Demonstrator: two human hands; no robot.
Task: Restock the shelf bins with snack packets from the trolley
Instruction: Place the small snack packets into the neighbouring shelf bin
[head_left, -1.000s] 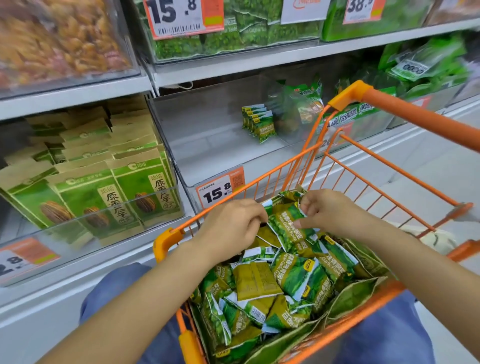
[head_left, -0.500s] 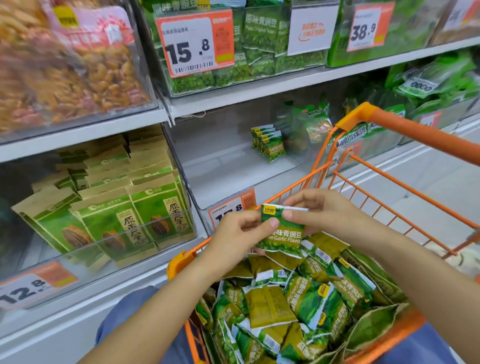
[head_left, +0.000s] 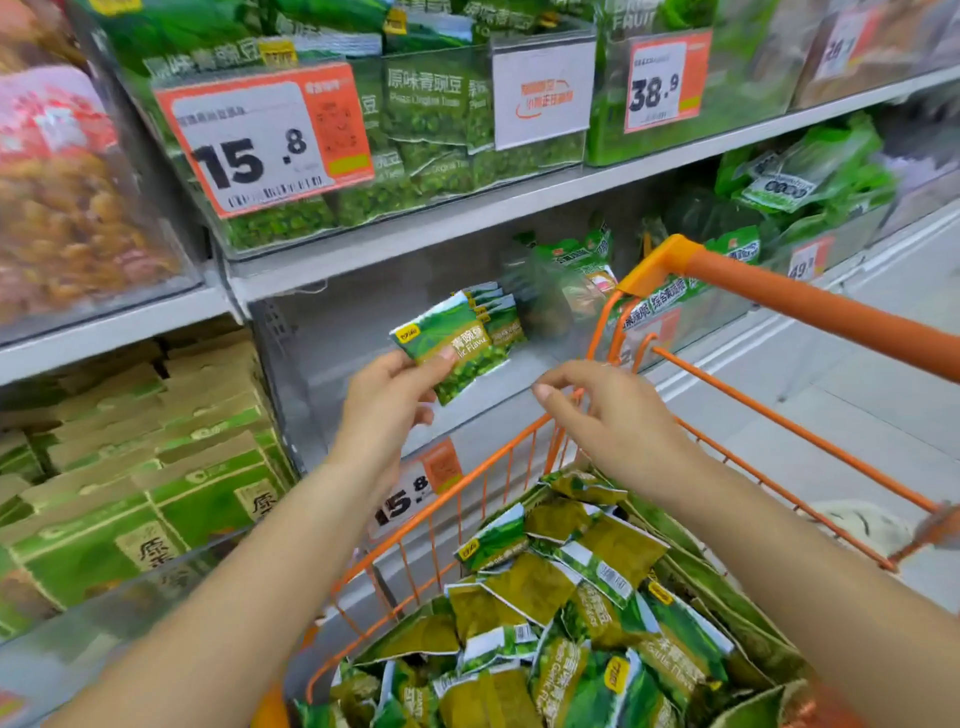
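I see the orange wire trolley (head_left: 524, 441) before the clear plastic shelf bin (head_left: 332, 364); green snack packets (head_left: 582, 597) heaped in it, upright green packets (head_left: 501, 314) at bin's back.

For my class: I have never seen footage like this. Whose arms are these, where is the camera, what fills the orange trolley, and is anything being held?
The camera sits on a person's head and looks forward and down, so the arms are the wearer's own. The left hand pinches one green snack packet and holds it up towards a clear shelf bin, where a few matching packets stand at the back. The right hand holds nothing; its fingers hang loosely over the orange trolley. The trolley is heaped with green packets. A price tag on the bin's front reads 15.8.
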